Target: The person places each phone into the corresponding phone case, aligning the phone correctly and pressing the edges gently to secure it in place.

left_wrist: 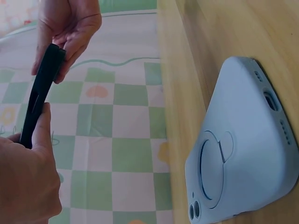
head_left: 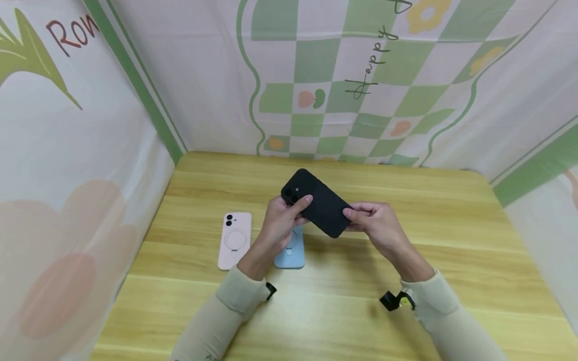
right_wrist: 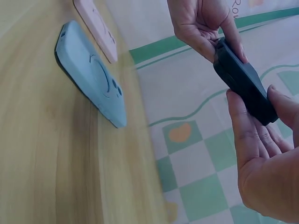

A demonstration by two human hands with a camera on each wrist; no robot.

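Both hands hold a black phone [head_left: 322, 206] above the table, tilted, its camera end toward the upper left in the head view. My left hand [head_left: 281, 220] grips the camera end, thumb on the back face. At the opposite end, my right hand [head_left: 377, 220] pinches the edge between thumb and fingers. Partly hidden under the left hand, a light blue phone [head_left: 289, 258] lies back up on the table; the left wrist view shows its ring and port. A pink phone [head_left: 235, 241] with a ring on its back lies to its left.
The wooden table [head_left: 429, 250] carries the two lying phones. Behind it hangs a curtain [head_left: 347, 75] with a green and white check pattern, and another printed curtain [head_left: 67, 225] stands at the left. Small black wrist devices [head_left: 392, 301] show near both cuffs.
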